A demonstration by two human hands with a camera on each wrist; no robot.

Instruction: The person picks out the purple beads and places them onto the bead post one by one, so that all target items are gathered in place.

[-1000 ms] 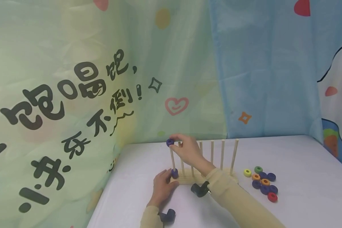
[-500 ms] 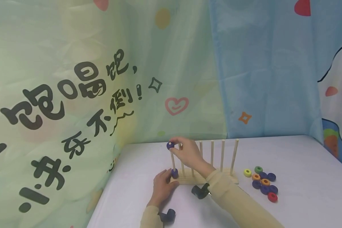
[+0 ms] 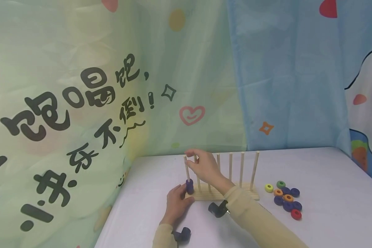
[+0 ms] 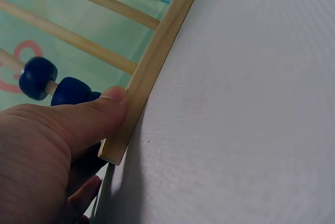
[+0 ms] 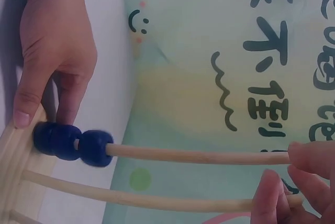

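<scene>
At the left end of a wooden peg stand (image 3: 210, 196), my left hand (image 3: 176, 204) grips the base. In the left wrist view its thumb (image 4: 107, 109) presses the base's edge, with other fingers behind. Dark blue beads (image 5: 56, 140) sit low on the leftmost peg (image 3: 187, 169). One more blue bead (image 5: 96, 148) is on that peg just above them, with a small gap showing in both wrist views. My right hand (image 3: 206, 167) is at the top of this peg, thumb and fingers loosely bent around its tip, holding no bead.
Loose beads lie on the white table right of the stand: a yellow bead (image 3: 269, 188), a green bead (image 3: 280, 184), a red bead (image 3: 296, 214), orange ones and several blue ones. More bare upright pegs (image 3: 242, 168) rise from the base. A printed curtain (image 3: 189, 86) hangs behind.
The blue bead held at the peg's top has been let go and has slid down close to the lower beads. The right hand lowered slightly; the left hand stayed put.
</scene>
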